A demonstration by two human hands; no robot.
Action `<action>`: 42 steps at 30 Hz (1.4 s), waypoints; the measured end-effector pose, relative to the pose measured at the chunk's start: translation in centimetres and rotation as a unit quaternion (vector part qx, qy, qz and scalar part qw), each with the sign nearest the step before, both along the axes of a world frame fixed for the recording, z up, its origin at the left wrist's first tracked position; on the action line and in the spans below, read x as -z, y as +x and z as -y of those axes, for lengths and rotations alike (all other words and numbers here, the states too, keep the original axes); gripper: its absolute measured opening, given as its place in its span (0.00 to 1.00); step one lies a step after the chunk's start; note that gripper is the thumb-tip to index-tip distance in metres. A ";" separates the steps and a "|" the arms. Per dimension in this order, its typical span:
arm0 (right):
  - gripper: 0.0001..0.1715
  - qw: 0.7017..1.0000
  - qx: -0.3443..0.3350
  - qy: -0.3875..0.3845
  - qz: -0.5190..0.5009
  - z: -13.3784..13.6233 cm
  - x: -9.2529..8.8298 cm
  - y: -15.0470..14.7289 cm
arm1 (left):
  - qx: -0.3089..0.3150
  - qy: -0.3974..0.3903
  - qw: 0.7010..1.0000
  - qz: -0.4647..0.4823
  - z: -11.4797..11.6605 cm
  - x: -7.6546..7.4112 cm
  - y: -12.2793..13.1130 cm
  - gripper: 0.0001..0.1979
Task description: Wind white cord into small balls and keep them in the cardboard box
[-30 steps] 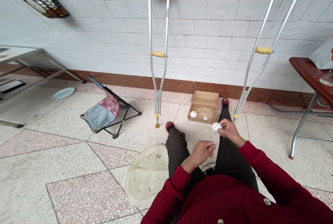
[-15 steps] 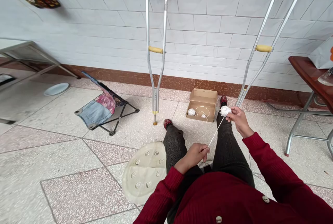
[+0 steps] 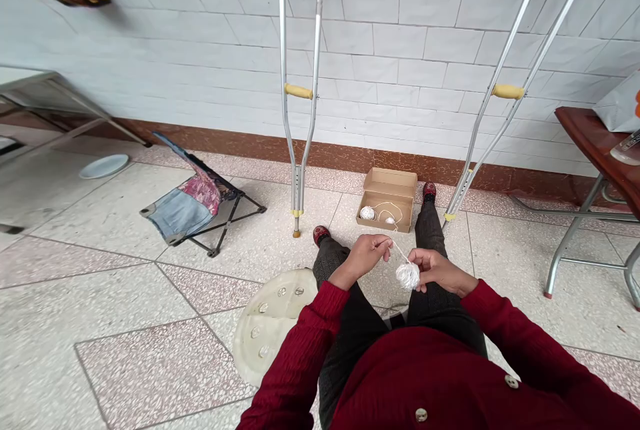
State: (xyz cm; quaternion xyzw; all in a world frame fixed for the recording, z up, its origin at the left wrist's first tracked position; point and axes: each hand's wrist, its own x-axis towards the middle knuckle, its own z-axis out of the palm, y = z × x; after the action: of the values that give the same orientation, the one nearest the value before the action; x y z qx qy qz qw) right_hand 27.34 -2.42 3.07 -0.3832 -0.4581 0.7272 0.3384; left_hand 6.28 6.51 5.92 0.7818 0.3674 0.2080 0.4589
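A small ball of white string (image 3: 408,276) sits at the fingertips of the person's right hand (image 3: 437,270), above the lap. Around the seated person lie a speckled terrazzo floor (image 3: 125,303) with pinkish panels and a white tiled wall (image 3: 400,37) with a brown skirting band. Two aluminium crutches (image 3: 299,103) (image 3: 493,97) stand against that wall. A folding stool (image 3: 190,203) stands to the left, and a round pale lid (image 3: 265,320) lies partly under the left sleeve (image 3: 293,350). A brown-topped table (image 3: 595,137) is cut off by the right edge. Just past the knees, an open cardboard box (image 3: 387,200) holds white string.

The right fingers curl around the ball, partly hiding its near side. The left hand (image 3: 367,258) pinches a taut strand (image 3: 400,250) between thumb and forefinger, with the hands close together.
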 end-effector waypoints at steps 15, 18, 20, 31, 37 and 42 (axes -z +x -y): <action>0.20 0.952 0.281 0.073 0.102 -4.7 -4.5 2.6 | 0.068 -0.010 0.996 -0.053 5.6 2.8 0.9 0.20; 0.17 0.896 0.310 0.156 0.275 -4.6 -1.8 2.9 | 0.095 0.010 0.994 -0.049 6.3 0.6 0.7 0.20; 0.14 0.885 0.272 0.178 0.333 -3.5 0.2 2.3 | 0.095 0.032 0.994 -0.042 6.1 -0.7 0.6 0.19; 0.23 0.992 0.118 -0.046 -0.014 1.5 -4.4 -0.5 | 0.020 0.054 0.997 -0.049 4.0 1.8 1.1 0.17; 0.21 0.962 0.270 -0.022 0.020 -2.0 -4.5 2.2 | 0.062 -0.059 0.995 -0.042 8.0 3.2 1.6 0.22; 0.18 0.922 0.311 0.081 0.218 -3.1 1.7 0.9 | 0.094 -0.008 0.995 -0.042 7.7 0.5 1.4 0.21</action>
State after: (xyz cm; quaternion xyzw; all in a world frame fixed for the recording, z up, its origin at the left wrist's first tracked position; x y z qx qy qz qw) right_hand 28.24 0.66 1.39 -0.6268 -0.4359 0.4442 0.4688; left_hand 7.64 -1.20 5.39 0.8172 0.3126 0.1277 0.4672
